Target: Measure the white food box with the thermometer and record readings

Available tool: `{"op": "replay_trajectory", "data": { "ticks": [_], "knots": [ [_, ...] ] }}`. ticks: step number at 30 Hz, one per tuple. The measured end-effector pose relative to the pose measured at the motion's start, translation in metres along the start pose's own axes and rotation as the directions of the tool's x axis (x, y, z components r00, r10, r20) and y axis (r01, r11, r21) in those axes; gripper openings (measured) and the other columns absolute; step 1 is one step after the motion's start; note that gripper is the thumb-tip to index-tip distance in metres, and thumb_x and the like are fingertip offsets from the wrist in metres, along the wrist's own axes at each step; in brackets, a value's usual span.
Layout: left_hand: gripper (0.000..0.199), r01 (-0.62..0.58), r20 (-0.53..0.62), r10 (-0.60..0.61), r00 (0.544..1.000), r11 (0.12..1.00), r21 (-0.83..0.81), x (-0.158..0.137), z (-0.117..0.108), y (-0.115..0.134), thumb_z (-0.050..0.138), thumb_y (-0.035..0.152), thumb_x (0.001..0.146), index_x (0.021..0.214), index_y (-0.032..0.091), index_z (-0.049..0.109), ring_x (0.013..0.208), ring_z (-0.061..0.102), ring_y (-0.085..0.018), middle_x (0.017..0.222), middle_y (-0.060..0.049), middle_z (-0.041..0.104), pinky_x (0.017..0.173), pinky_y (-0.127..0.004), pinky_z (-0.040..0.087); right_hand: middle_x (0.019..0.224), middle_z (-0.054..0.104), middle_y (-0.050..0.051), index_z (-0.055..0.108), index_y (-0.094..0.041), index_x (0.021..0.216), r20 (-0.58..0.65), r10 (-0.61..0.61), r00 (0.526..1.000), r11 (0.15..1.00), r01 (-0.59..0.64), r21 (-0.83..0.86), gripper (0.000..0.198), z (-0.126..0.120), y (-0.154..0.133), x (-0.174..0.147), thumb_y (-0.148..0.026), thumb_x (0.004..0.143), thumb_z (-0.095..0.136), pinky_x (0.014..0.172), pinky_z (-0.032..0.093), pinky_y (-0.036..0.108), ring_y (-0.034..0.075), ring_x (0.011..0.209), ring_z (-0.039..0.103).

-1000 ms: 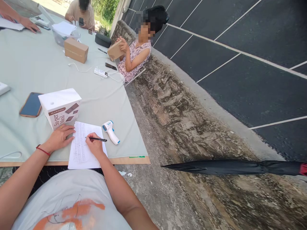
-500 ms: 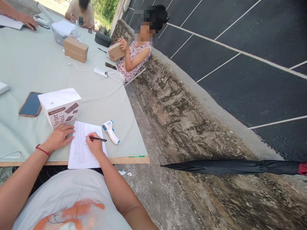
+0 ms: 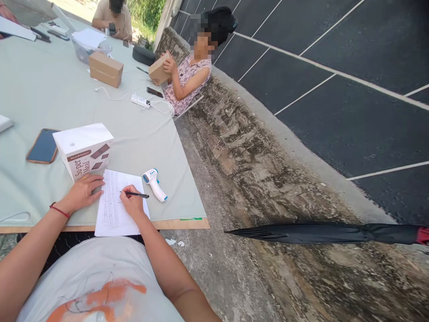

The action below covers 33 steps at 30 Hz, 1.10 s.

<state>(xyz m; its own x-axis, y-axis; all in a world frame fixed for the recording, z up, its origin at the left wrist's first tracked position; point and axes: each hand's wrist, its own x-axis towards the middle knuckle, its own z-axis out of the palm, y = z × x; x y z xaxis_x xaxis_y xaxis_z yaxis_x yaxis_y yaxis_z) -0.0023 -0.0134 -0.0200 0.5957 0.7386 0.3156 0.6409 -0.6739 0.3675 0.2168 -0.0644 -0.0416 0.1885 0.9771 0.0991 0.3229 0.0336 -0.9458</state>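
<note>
Pinched in my right hand [image 3: 132,206] is a black pen [image 3: 138,194], its tip at the sheets of paper [image 3: 110,214] near the table's front edge. Rows of handwriting fill the left part of the top sheet. My left hand [image 3: 83,192] lies flat and open, fingertips at the sheet's left edge. Just behind it stands a white box [image 3: 85,138] printed "Super Meal". To the right of the paper lies a white and blue infrared thermometer [image 3: 155,184]. A phone [image 3: 43,146] in a brown-edged case rests left of the box.
Farther along the cloth-covered table [image 3: 134,138] are a brown carton [image 3: 106,69], a power strip [image 3: 140,101] with a cable, and a plastic basket [image 3: 82,51] of papers. Seated people occupy the far sides. A folded black umbrella [image 3: 301,234] juts in at right.
My hands and the pen look unmoved. The person on the right has tilted and raised their small carton. At the far left, another person's hand has drawn back from a dark object.
</note>
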Motion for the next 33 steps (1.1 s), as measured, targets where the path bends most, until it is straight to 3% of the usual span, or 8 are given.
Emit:
{"op": "replay_trajectory", "data": {
  "ticks": [10,15,18,21,27,30,33],
  "knots": [
    [0.037,-0.005,-0.021,0.005,1.000,1.000,-0.020,0.000,0.000,0.001,0.048,0.042,0.094,0.108,0.019,0.073,0.105,0.064,-0.030,0.119,-0.012,0.070,0.092,-0.049,0.055,0.064,0.056,-0.003,0.056,-0.022,0.077,-0.017,0.041,0.999,0.991,-0.038,0.126,0.018,-0.002,0.003,0.002,-0.041,0.076,0.054,0.059,0.045,0.027,0.013,0.058,0.049],
    [0.028,0.031,-0.184,-0.031,0.983,1.000,0.000,-0.001,-0.007,0.007,0.047,0.031,0.094,0.106,0.021,0.070,0.102,0.066,-0.027,0.109,-0.010,0.071,0.090,-0.045,0.056,0.064,0.056,-0.003,0.057,-0.023,0.077,-0.012,0.044,0.999,0.992,-0.042,0.119,0.018,-0.002,0.003,0.002,-0.040,0.077,0.055,0.059,0.045,0.027,0.014,0.059,0.050],
    [0.025,0.136,-0.340,-0.117,0.933,0.990,0.033,-0.003,-0.012,0.008,0.054,0.027,0.088,0.109,0.024,0.067,0.105,0.063,-0.028,0.112,-0.010,0.067,0.092,-0.047,0.054,0.065,0.057,-0.002,0.058,-0.022,0.078,-0.017,0.036,0.999,0.992,-0.033,0.125,0.018,-0.002,0.004,0.001,-0.040,0.078,0.056,0.059,0.046,0.027,0.014,0.059,0.051],
    [0.035,0.236,-0.473,-0.199,0.858,0.972,0.020,-0.004,-0.014,0.008,0.061,0.029,0.081,0.116,0.026,0.060,0.115,0.056,-0.031,0.121,-0.011,0.056,0.095,-0.050,0.051,0.066,0.057,-0.002,0.058,-0.022,0.078,-0.012,0.031,0.999,0.993,-0.030,0.115,0.018,-0.002,0.004,0.001,-0.040,0.077,0.056,0.060,0.046,0.027,0.014,0.060,0.051],
    [0.066,0.302,-0.678,-0.208,0.705,0.953,0.022,-0.004,-0.019,0.009,0.070,0.029,0.073,0.130,0.020,0.038,0.131,0.038,-0.036,0.134,-0.018,0.031,0.106,-0.056,0.039,0.068,0.057,-0.002,0.059,-0.023,0.078,0.011,0.036,0.999,0.995,-0.037,0.094,0.020,-0.002,0.004,0.002,-0.042,0.076,0.055,0.062,0.046,0.028,0.014,0.061,0.051],
    [0.082,0.379,-0.646,-0.333,0.687,0.922,-0.071,-0.001,-0.023,0.004,0.071,0.031,0.073,0.139,0.015,0.025,0.137,0.029,-0.037,0.140,-0.021,0.028,0.109,-0.058,0.036,0.067,0.057,-0.002,0.058,-0.023,0.078,0.020,0.029,0.999,0.996,-0.031,0.085,0.020,-0.003,0.003,0.002,-0.042,0.076,0.055,0.062,0.045,0.029,0.014,0.061,0.050],
    [0.084,0.435,-0.495,-0.505,0.707,0.862,-0.259,0.001,-0.025,-0.004,0.071,0.036,0.074,0.141,0.011,0.027,0.131,0.036,-0.038,0.137,-0.022,0.038,0.106,-0.059,0.040,0.067,0.057,-0.002,0.058,-0.023,0.078,0.035,0.029,0.999,0.996,-0.032,0.084,0.021,-0.003,0.004,0.003,-0.043,0.075,0.054,0.062,0.044,0.028,0.014,0.060,0.050]
  ]
}}
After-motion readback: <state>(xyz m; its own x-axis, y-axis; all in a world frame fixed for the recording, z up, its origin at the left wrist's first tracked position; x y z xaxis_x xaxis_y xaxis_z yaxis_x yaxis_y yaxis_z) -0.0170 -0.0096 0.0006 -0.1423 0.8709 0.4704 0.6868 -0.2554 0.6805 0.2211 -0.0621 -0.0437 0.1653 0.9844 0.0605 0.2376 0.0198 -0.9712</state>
